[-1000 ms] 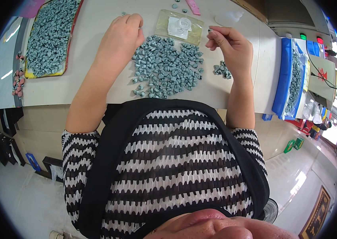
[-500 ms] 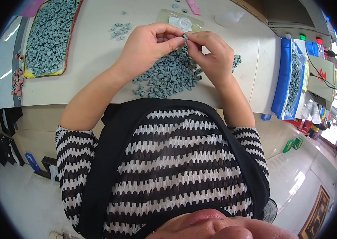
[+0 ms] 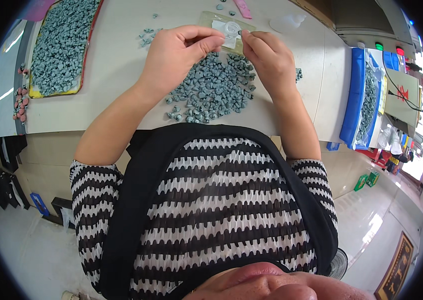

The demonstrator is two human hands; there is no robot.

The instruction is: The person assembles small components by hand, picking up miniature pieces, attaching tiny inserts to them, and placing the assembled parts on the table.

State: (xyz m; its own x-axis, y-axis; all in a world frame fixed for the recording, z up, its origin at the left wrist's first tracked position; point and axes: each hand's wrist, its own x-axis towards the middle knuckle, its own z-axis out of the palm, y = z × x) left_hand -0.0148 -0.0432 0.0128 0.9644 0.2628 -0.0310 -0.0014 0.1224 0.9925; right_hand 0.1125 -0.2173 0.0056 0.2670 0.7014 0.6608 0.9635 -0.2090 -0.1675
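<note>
Over the table [image 3: 116,110], my left hand [image 3: 174,57] is closed in a pinch; whatever lies between its thumb and forefinger is too small to make out. A short gap to the right, my right hand [image 3: 274,60] pinches a small dark grey-green piece [image 3: 240,33] at its fingertips. Below and between both hands spreads a heap of small rounded grey-green pieces [image 3: 216,87]. Just beyond the fingertips lies a clear flat bag [image 3: 211,19] with a white sheet and a small round clear dish [image 3: 231,28] on it.
A yellow-and-red-rimmed tray [image 3: 78,91] full of similar pieces stands at the left, with reddish pieces [image 3: 21,104] beside it. Several loose pieces [image 3: 147,37] lie beyond my left hand. A blue bin [image 3: 352,100] is at the right. A pink strip [image 3: 243,9] lies at the back.
My hands were together at one small piece; they are now apart. The right hand has moved slightly away with a piece, and the left has shifted left.
</note>
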